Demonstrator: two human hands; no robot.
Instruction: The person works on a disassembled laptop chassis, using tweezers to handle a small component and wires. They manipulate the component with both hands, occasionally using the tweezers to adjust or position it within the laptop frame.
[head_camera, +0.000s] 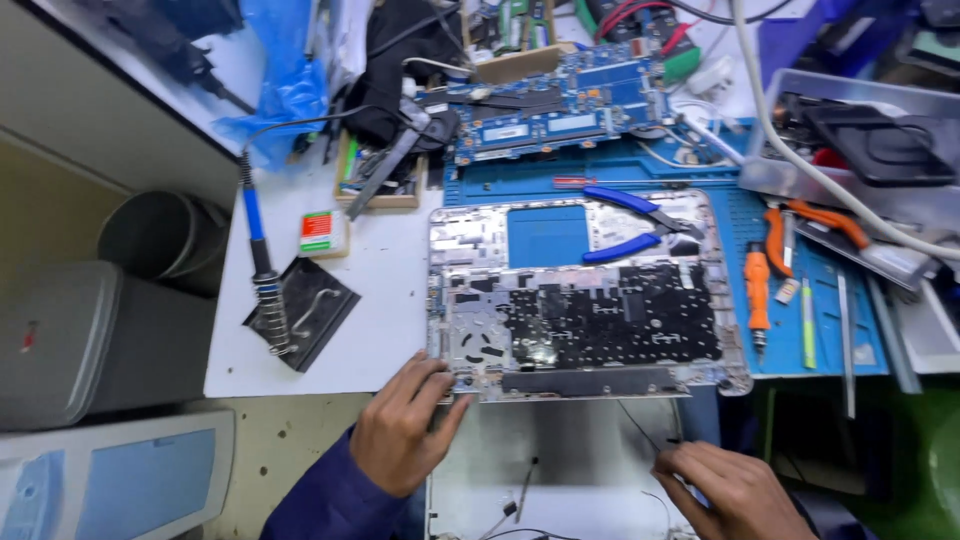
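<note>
One opened laptop shell lay mid-frame on the bench. The left hand pinched its lower-left corner; the right hand, lower right, gripped one thin wire.

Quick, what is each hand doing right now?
Left hand: fingers on the near left corner of the opened laptop case; grip cannot be told.
Right hand: pinching a thin black wire.

Silvery metal laptop shell with matt black film, glossy blue-handled pliers, smooth white tabletop, blue rubbery mat
</note>
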